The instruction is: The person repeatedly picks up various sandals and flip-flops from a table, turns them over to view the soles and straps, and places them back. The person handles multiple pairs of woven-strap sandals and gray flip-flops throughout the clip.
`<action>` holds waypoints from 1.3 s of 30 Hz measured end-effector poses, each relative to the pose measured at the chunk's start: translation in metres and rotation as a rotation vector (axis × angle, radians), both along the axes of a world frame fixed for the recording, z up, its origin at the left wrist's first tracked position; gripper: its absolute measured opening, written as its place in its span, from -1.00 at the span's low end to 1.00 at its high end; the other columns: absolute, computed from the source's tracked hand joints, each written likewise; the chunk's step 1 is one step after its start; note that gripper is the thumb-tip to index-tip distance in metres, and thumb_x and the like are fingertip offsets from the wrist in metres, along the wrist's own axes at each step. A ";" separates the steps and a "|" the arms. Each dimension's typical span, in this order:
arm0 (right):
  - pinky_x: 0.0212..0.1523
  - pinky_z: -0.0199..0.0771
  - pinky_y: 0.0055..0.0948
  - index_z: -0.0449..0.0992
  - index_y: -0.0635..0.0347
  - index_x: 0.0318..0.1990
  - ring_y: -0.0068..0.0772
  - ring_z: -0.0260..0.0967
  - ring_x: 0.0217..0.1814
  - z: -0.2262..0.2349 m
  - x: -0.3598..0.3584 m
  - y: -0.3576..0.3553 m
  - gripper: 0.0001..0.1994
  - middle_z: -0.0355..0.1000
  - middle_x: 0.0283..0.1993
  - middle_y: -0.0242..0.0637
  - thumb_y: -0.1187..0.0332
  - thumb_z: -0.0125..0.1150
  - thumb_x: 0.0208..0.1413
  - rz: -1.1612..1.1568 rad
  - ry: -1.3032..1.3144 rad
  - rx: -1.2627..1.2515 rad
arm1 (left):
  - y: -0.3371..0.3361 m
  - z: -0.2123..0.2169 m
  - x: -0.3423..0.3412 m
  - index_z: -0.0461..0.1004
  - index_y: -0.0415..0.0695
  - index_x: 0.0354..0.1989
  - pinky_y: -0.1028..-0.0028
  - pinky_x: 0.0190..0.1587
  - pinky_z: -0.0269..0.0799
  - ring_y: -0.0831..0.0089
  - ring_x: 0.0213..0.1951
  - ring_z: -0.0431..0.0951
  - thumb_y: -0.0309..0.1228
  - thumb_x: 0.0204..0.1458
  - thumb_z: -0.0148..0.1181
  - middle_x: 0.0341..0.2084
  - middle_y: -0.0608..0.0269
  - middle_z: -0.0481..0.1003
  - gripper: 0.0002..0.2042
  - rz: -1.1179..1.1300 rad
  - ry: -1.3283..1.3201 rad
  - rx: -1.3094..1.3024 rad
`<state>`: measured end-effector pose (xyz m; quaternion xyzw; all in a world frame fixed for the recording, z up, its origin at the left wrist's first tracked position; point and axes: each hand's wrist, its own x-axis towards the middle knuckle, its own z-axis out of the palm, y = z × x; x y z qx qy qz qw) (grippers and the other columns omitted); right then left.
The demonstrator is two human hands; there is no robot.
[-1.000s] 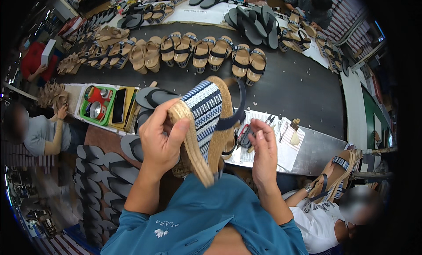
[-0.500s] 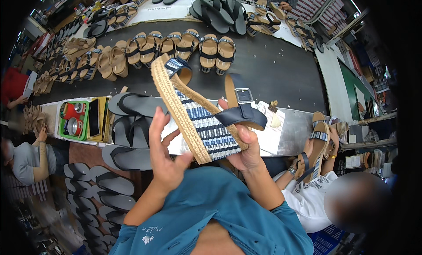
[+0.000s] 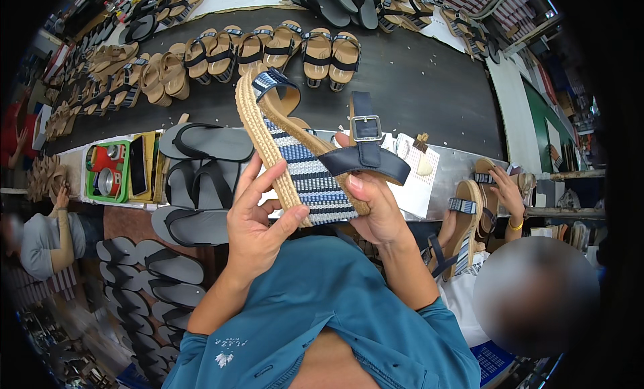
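Note:
A wedge sandal (image 3: 312,181) is held up on its side in front of me. It has a braided straw-coloured sole edge, a blue-and-white striped woven wedge, and dark navy straps with a silver buckle (image 3: 366,128). My right hand (image 3: 379,211) grips its heel end, thumb on the near side beneath the navy strap, other fingers partly hidden behind. The fingertips and thumb of my left hand (image 3: 258,218) press on the braided sole edge. The toe end, with a striped strap, points up and away.
Paired wedge sandals (image 3: 268,50) line the dark conveyor belt (image 3: 416,100). Grey flip-flops (image 3: 191,221) lie at left beside a green basket (image 3: 107,171) of tins. Papers (image 3: 416,181) lie on the metal ledge behind my right hand. At right, a co-worker's hand (image 3: 508,194) is beside other sandals.
My left hand, open and just off the sole before, now touches the braided edge with its fingers and thumb. The sandal sits slightly higher in view. The co-worker's hand at right has moved.

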<state>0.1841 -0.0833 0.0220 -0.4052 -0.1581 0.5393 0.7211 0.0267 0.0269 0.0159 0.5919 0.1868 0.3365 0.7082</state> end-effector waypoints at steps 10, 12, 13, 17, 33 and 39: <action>0.15 0.33 -0.44 0.28 0.37 0.23 -0.47 0.34 0.14 -0.002 -0.002 -0.002 -0.52 0.37 0.14 -0.22 0.26 0.11 0.25 0.050 0.065 0.035 | -0.005 0.007 0.005 -0.04 -0.24 0.41 0.44 -0.01 0.58 0.34 0.07 0.49 -0.56 0.05 0.31 0.21 -0.05 0.26 -0.21 0.059 -0.026 -0.090; 0.12 0.33 -0.47 0.28 0.38 0.23 -0.50 0.33 0.11 -0.005 -0.003 -0.003 -0.49 0.38 0.12 -0.25 0.22 0.12 0.25 0.065 -0.038 0.036 | -0.003 0.003 0.010 -0.20 -0.21 0.45 0.45 0.01 0.54 0.39 0.04 0.51 -0.56 0.09 0.26 0.13 0.00 0.37 -0.16 0.102 -0.048 -0.297; 0.10 0.33 -0.48 0.28 0.38 0.23 -0.51 0.33 0.08 -0.009 -0.005 -0.004 -0.48 0.38 0.10 -0.26 0.19 0.12 0.25 0.074 -0.078 0.028 | -0.003 0.000 0.012 -0.28 -0.20 0.46 0.45 0.02 0.53 0.41 0.02 0.53 -0.56 0.11 0.24 0.09 0.02 0.41 -0.13 0.129 -0.049 -0.416; -0.22 0.28 -0.63 0.40 0.31 0.11 -0.70 0.26 -0.25 -0.019 -0.009 -0.009 -0.50 0.39 -0.24 -0.44 0.02 0.07 0.27 0.110 -0.253 0.001 | -0.007 0.005 0.012 -0.29 -0.18 0.46 0.45 0.05 0.49 0.44 0.00 0.54 -0.60 0.15 0.16 0.04 0.02 0.45 -0.18 0.199 -0.089 -0.458; -0.34 0.09 -0.69 0.42 0.22 0.03 -0.77 0.09 -0.34 -0.023 -0.026 -0.013 -0.57 0.27 -0.30 -0.57 0.00 -0.08 0.36 0.115 -0.068 -0.095 | -0.003 0.005 0.010 -0.26 -0.24 0.45 0.47 0.08 0.44 0.46 0.01 0.51 -0.57 0.13 0.18 -0.01 0.06 0.47 -0.18 0.198 -0.053 -0.272; 0.29 0.25 -0.31 -0.08 0.33 0.46 -0.25 0.24 0.32 -0.046 0.005 -0.025 -0.32 0.05 0.43 -0.01 0.04 -0.11 0.39 0.004 -0.342 0.055 | 0.010 -0.017 -0.006 -0.09 -0.22 0.41 0.36 0.16 0.43 0.37 0.10 0.46 -0.45 0.25 0.04 0.14 0.01 0.34 -0.39 0.220 -0.020 -0.435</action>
